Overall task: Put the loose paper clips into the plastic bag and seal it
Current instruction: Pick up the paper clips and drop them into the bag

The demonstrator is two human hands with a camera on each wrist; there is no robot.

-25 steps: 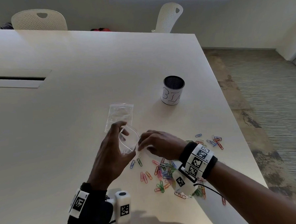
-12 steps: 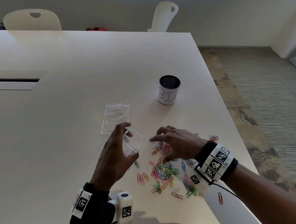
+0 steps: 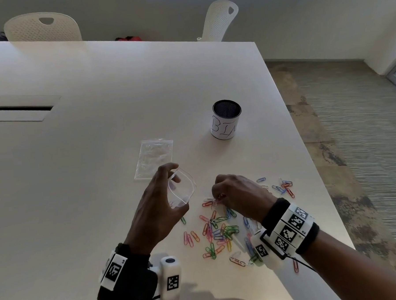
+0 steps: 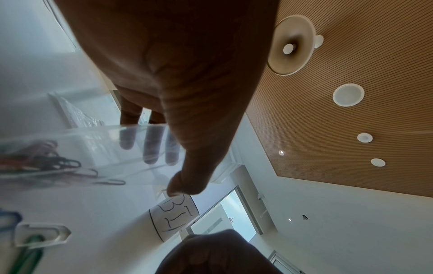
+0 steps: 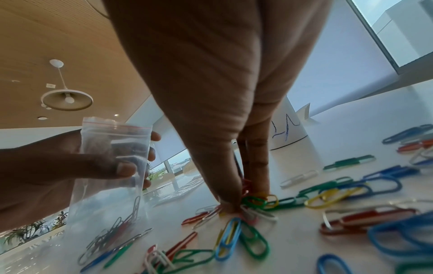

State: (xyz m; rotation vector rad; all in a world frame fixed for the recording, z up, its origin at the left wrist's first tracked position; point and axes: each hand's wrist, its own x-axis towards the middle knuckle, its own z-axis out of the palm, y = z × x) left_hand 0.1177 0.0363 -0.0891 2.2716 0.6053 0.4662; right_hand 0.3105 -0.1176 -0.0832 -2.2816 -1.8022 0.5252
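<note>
Paper clips (image 3: 219,231), loose and multicoloured, are lying scattered on the white tabletop (image 3: 79,179) near its right edge, toward the near side; a smaller cluster (image 3: 284,186) is sitting closer to that edge. Left hand (image 3: 159,211) is holding the clear plastic bag (image 3: 183,189) upright just above the tabletop, thumb on one side and fingers curled round the other, squeezing the mouth into an open oval. Right-wrist view is showing several clips (image 5: 112,231) already resting at the bottom of the bag, with the red zip strip at its top unsealed. Right hand (image 3: 238,193) is reaching down into the pile just beside the bag, thumb and fingertips (image 5: 227,200) pressed together and pinching a few clips against the tabletop. A second clear bag (image 3: 154,159) is lying flat farther in from the held one, toward the tabletop's middle. A black mesh cup (image 3: 226,119) with a hand-lettered white wrapper is standing upright beyond the pile, nearer the right edge. Two white chairs (image 3: 41,28) are standing behind the far edge.
</note>
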